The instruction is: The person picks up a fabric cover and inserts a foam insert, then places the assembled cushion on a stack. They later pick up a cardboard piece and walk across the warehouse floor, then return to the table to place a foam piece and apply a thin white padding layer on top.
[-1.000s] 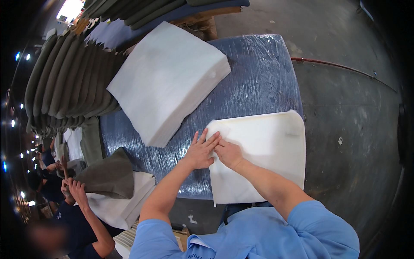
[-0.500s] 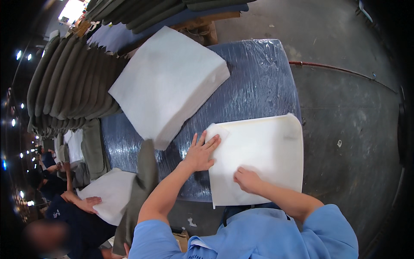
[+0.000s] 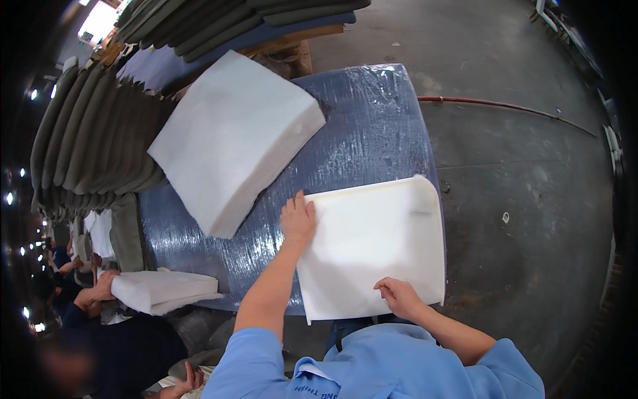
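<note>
A white padded panel (image 3: 372, 249), squarish with a rounded far right corner and a raised rim, lies on the wrapped table in front of me. My left hand (image 3: 298, 219) rests at its far left corner, fingers partly apart and bent over the edge. Above the panel's near part, my right hand (image 3: 402, 299) is closed with curled fingers, and nothing shows in them. Beyond my left hand stands a thick stack of white wadding sheets (image 3: 229, 133), turned at an angle on the table.
Dark blue plastic-wrapped material (image 3: 362, 143) covers the table. Grey-green cushions (image 3: 93, 126) are stacked at the left, with more grey-green pieces (image 3: 232, 20) at the back. A co-worker's hand (image 3: 103, 286) holds a folded white sheet (image 3: 163, 290). A red hose (image 3: 488, 104) crosses the floor.
My left hand has gone from lying flat on the panel to bending over its corner edge. My right hand has moved nearer to me. The co-worker's white sheet is now lifted and folded.
</note>
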Tool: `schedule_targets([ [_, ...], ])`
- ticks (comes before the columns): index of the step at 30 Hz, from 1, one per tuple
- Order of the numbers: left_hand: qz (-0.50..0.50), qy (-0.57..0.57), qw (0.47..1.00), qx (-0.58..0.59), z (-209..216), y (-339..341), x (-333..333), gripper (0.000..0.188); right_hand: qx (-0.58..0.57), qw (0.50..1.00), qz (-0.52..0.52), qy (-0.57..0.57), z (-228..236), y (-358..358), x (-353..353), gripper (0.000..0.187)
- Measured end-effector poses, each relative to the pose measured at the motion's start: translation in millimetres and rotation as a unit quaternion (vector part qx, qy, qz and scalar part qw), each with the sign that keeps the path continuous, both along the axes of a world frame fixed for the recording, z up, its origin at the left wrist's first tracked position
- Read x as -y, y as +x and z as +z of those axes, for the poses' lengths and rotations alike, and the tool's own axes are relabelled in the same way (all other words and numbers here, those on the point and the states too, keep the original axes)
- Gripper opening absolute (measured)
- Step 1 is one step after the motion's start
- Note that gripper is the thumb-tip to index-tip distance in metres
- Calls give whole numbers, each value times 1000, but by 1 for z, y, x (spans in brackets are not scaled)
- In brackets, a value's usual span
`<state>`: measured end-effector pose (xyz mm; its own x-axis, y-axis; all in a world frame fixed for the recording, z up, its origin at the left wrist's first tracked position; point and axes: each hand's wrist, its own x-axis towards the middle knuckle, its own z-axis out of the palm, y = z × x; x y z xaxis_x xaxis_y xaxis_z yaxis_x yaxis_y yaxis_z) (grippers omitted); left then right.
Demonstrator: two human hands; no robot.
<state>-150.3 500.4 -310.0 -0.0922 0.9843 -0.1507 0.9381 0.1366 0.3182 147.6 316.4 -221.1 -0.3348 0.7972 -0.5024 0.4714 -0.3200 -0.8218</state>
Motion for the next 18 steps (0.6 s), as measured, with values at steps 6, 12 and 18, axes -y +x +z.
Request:
schedule_targets([
  [6, -12, 174, 984, -47, 29, 16, 13, 60, -5, 993, -114, 1, -20, 37, 4, 15],
  [12, 94, -262, 786, 551, 58, 131, 132, 43, -13, 970, -216, 109, -1, 41, -43, 21],
  [18, 254, -318, 380, 830, 118, 176, 182, 37, -28, 910, -86, 404, 35, 13, -51, 14],
])
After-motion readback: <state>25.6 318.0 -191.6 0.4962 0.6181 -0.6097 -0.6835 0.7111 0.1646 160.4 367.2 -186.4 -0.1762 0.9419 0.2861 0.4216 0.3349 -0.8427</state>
